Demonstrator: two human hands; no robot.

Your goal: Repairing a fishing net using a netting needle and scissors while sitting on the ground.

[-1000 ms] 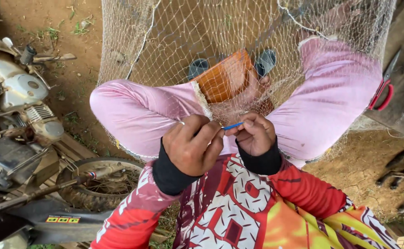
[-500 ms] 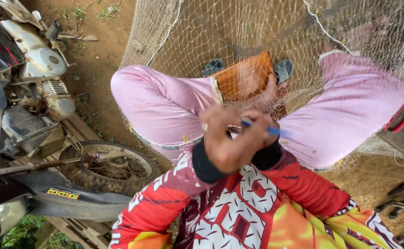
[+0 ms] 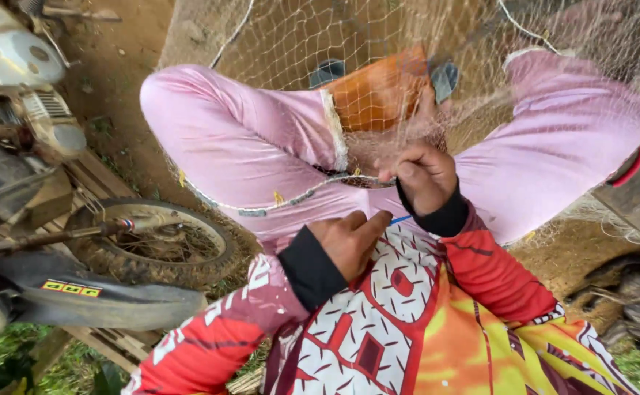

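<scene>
A pale fishing net point(image 3: 437, 44) hangs over my raised knees in pink trousers point(image 3: 247, 139). My right hand point(image 3: 426, 175) is closed on the net's edge cord point(image 3: 290, 197), which carries small weights and runs left across my thigh. Just below it, my left hand point(image 3: 345, 238) pinches a thin blue netting needle point(image 3: 402, 219) whose tip points toward the right hand. The two hands are a short way apart, in front of my red patterned shirt.
A motorcycle point(image 3: 20, 124) stands at the left, its knobbly wheel point(image 3: 159, 245) close to my left knee, on wooden planks. An orange object point(image 3: 378, 88) lies under the net between my knees. At the right is a red-rimmed object point(image 3: 630, 168), with a dark heap point(image 3: 627, 292) below it.
My hands, pressed together a second ago, have parted. The left has dropped toward my chest with the blue needle and the right has risen to the net cord. The view has shifted right.
</scene>
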